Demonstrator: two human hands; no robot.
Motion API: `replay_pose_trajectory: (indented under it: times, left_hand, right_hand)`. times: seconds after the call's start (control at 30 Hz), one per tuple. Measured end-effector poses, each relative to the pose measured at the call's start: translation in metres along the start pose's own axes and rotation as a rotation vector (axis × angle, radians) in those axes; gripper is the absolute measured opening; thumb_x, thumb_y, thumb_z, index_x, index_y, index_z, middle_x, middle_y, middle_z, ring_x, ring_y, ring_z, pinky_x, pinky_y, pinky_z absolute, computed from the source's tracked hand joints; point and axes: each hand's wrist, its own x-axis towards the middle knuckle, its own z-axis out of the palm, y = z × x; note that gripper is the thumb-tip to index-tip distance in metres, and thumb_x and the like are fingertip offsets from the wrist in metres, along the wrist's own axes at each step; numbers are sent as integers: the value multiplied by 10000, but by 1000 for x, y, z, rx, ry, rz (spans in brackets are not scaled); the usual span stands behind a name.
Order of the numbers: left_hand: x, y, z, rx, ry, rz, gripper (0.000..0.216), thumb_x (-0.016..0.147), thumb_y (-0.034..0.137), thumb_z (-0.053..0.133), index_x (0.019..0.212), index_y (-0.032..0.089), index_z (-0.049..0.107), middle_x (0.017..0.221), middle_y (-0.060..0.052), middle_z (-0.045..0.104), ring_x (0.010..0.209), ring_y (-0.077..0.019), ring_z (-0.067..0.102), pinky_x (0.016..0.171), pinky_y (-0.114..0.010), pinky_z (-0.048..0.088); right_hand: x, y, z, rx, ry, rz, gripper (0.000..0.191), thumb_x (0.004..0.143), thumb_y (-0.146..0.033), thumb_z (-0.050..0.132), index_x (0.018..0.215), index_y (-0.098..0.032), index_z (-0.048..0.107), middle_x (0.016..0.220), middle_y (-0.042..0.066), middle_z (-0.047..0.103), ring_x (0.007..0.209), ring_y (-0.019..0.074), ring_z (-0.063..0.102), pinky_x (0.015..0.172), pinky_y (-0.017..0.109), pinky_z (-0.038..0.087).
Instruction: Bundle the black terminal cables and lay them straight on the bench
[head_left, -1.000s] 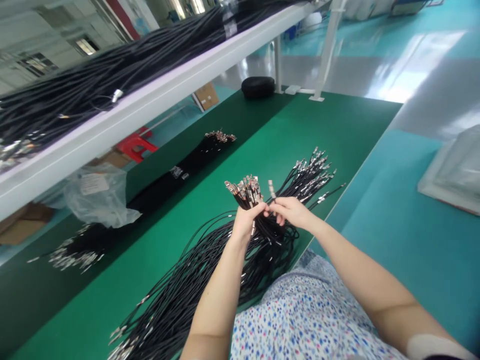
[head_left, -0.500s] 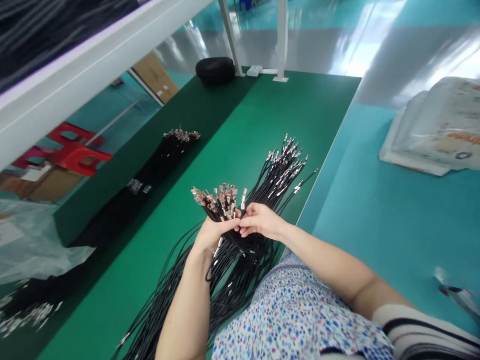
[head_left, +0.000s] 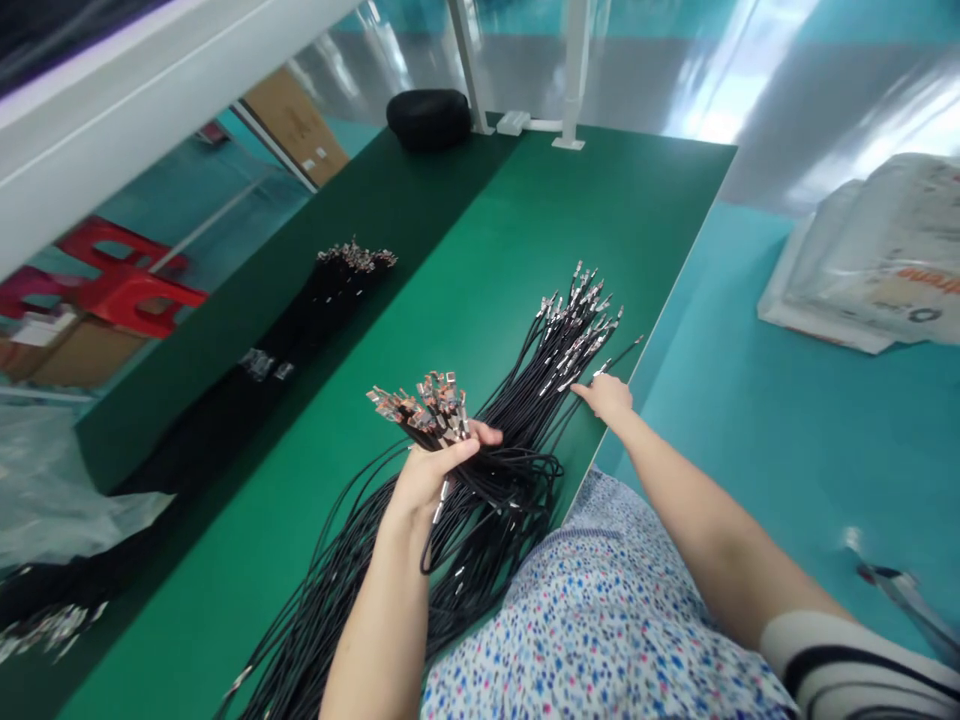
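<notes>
My left hand is closed around a bunch of thin black cables, their copper and silver crimped terminals pointing up and away from me. The held cables loop down behind the wrist. To the right, my right hand is at the edge of a loose pile of the same cables lying on the green table. Its thumb is stretched out apart from the fingers, touching or very near the cable ends. No cable plainly sits in its grip, though the fingertips are partly hidden.
A second bundle of black cables, banded midway, lies on the green table top. Beyond it are a black case and white posts. A white shelf beam crosses the upper left. Plastic-wrapped packs are at right.
My right hand has left the held bunch and moved right and away to the loose cable pile. The single terminal it was adding now sits among the bunch. My left hand keeps its grip.
</notes>
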Motion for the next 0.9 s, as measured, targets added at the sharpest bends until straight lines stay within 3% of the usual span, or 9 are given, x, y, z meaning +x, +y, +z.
replay_pose_trajectory:
  times: [0.1,0.3,0.4,0.5,0.57,0.63,0.7,0.8,0.9]
  left_hand:
    - [-5,2,-2,57,-11,31,178,647,273,661,604,115,593,584,-48,571,633,-166,550,738,-340,432]
    - [-20,-3,-11,27,78,81,201,670,246,640,544,119,548,520,-27,529,540,-128,506,603,-283,404]
    - [-19,-8,-7,16,140,89,195,666,243,651,554,108,566,514,-28,536,528,-118,503,580,-264,401]
    - [-12,-11,1,-71,157,76,170,651,246,667,697,84,640,570,-47,586,540,-114,522,545,-236,400]
    - [-7,-12,4,-203,157,67,267,620,228,690,841,82,657,756,-90,650,660,-143,583,583,-230,431]
    - [-7,-14,1,-355,150,81,325,594,214,706,891,94,651,986,-123,639,857,-199,603,676,-246,463]
    - [-11,-17,-4,-463,134,105,285,601,225,706,851,102,648,1068,-127,613,965,-237,581,756,-277,470]
    - [-20,-20,-12,-498,171,91,224,612,239,708,776,108,627,902,-106,657,831,-216,620,718,-304,489]
    - [-24,-20,-16,-457,240,102,208,624,241,705,744,109,598,726,-60,642,621,-146,597,584,-264,478]
  right_hand:
    - [1,-5,9,94,-21,36,214,673,-316,624,573,-140,554,445,52,561,594,200,631,670,311,492]
    - [-35,-5,-3,285,10,-1,101,718,-172,494,627,-137,520,479,36,563,492,139,589,535,237,475]
    - [-71,-16,-27,408,-60,-265,122,757,-231,458,660,-159,481,532,3,570,484,97,557,502,197,444]
    - [-109,-38,-44,374,-358,-787,185,730,-284,496,596,-169,443,491,-36,513,458,72,468,470,183,364]
    - [-127,-53,-44,265,-501,-1009,200,723,-267,486,563,-167,420,471,-52,461,451,59,397,456,181,298]
    - [-137,-65,-36,176,-547,-1100,194,723,-234,458,551,-166,402,465,-63,401,450,54,339,450,182,252]
    - [-142,-72,-23,97,-572,-1168,177,710,-199,450,546,-165,394,468,-70,351,450,52,306,452,186,228]
    - [-146,-76,-12,44,-596,-1230,156,707,-190,472,559,-161,430,465,-72,345,442,52,312,456,190,227]
    - [-148,-79,-20,188,-700,-1108,154,750,-278,495,651,-160,500,473,-57,445,429,65,406,452,190,298]
